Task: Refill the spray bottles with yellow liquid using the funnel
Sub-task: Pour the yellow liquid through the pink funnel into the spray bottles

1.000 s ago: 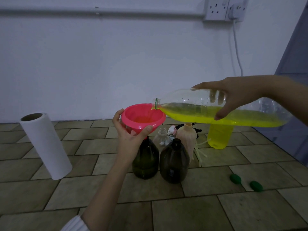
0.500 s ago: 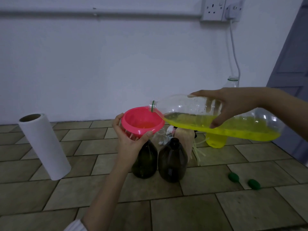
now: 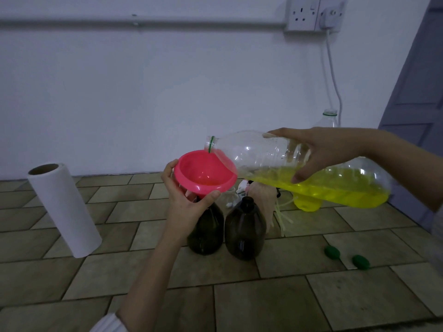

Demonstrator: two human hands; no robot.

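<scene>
**Funnel held over dark bottle, yellow liquid tipped back from the spout**

A person's left hand [image 3: 189, 200] curls its thumb and fingers round the pink funnel [image 3: 205, 174], gripping it just under the rim. The funnel's stem points down into the neck of the left of two dark bottles [image 3: 205, 230] standing on the tiled floor [image 3: 263, 305]; the second dark bottle [image 3: 245, 230] stands just beside it on the right, its neck open. The right hand [image 3: 318, 152] wraps round a large clear plastic bottle [image 3: 251, 153], held nearly level with its open mouth over the far rim of the funnel. The yellow liquid [image 3: 335, 190] lies pooled in the bottle's lower, right-hand end (none reaches the mouth).

Behind the dark bottles sit a small clear bottle [image 3: 231, 196], a pale bottle [image 3: 262, 195] with thin yellowish tubes [image 3: 281, 218] trailing beside it, and a container of yellow liquid [image 3: 306, 204], mostly hidden by the held bottle. Farther right, against the wall, the top of another clear bottle [image 3: 329, 117] shows. Two green caps [image 3: 332, 251] lie on the floor to the near right, well apart from the bottles. A roll of white paper towel [image 3: 64, 209] stands at the left. A double wall socket [image 3: 314, 13] with a plugged-in cable sits high on the white wall.
</scene>
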